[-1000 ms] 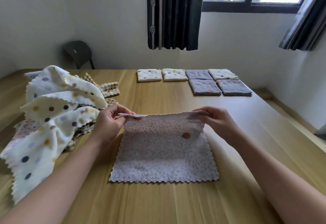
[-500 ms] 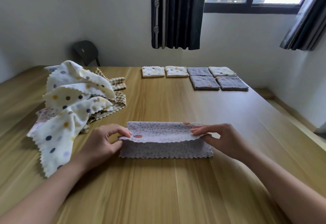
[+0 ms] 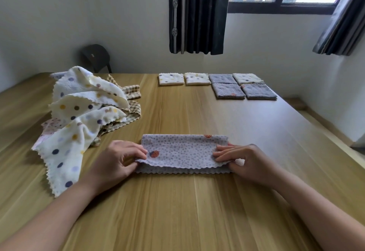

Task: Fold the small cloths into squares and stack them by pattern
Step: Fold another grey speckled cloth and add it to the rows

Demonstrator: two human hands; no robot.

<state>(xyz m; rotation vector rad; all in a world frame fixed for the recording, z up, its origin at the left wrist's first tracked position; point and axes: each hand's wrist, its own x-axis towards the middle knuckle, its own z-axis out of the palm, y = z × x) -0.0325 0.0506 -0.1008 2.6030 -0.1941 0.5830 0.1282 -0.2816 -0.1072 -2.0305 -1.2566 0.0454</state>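
Lilac-grey speckled fleece cloth (image 3: 183, 150), zigzag-cut edges, a few red-orange dots in the print. It is folded in half into a long flat rectangle and lies on the light wood-grain tabletop (image 3: 187, 211), stretched straight between the two hands.

- Left hand (image 3: 116, 162): fingers (image 3: 139, 150) curled over the top layer's near-left corner, thumb underneath, so it pinches that corner.
- Right hand (image 3: 245, 160): fingers (image 3: 222, 153) on top of the near-right corner, thumb below, same pinch.
- Fold line is on the side beyond the fingertips. The top layer's loose edge runs from one pinch to the other, a little proud of the bottom layer. The bottom layer's zigzag edge peeks out just nearer the wrists.

Change: 1.0 s ago the cloth lay open as a square with only its far edge raised. 0.5 s ago the top layer's edge was still short of the near edge. Now both edges almost line up.

Elsewhere:
- Outboard of the left fingers is a rumpled heap of cream polka-dot fleece cloths (image 3: 79, 116) over tan checked cloths (image 3: 132, 92).
- Well beyond the fingertips are folded cream dotted squares (image 3: 171, 79).
- Next to those, beyond the right fingers, are folded grey squares (image 3: 229, 90).
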